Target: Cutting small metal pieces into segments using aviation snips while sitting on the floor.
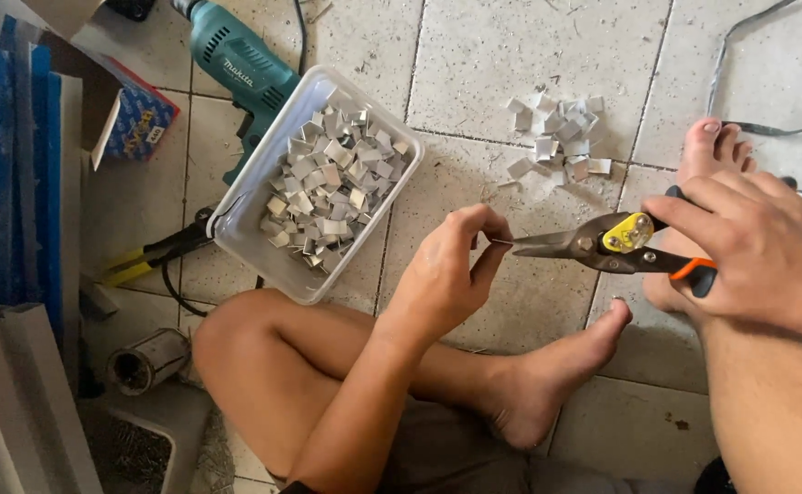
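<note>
We sit on the tiled floor [529, 46]. Our right hand [758, 242] squeezes the snips [602, 245] by the handles. Our left hand [446, 274] pinches a tiny metal bit [500, 241] right at the blade tips. Far left is a tray [236, 229] full of small metal squares [332, 183]. A little pile of squares [556, 137] lies farther away, on the floor.

Seated cross-legged with bare feet, the person bends the left hand [445, 274] inward, thumb and fingers pinched together, while the right hand [759, 247] curls in a closed grip, both forearms reaching forward.
</note>
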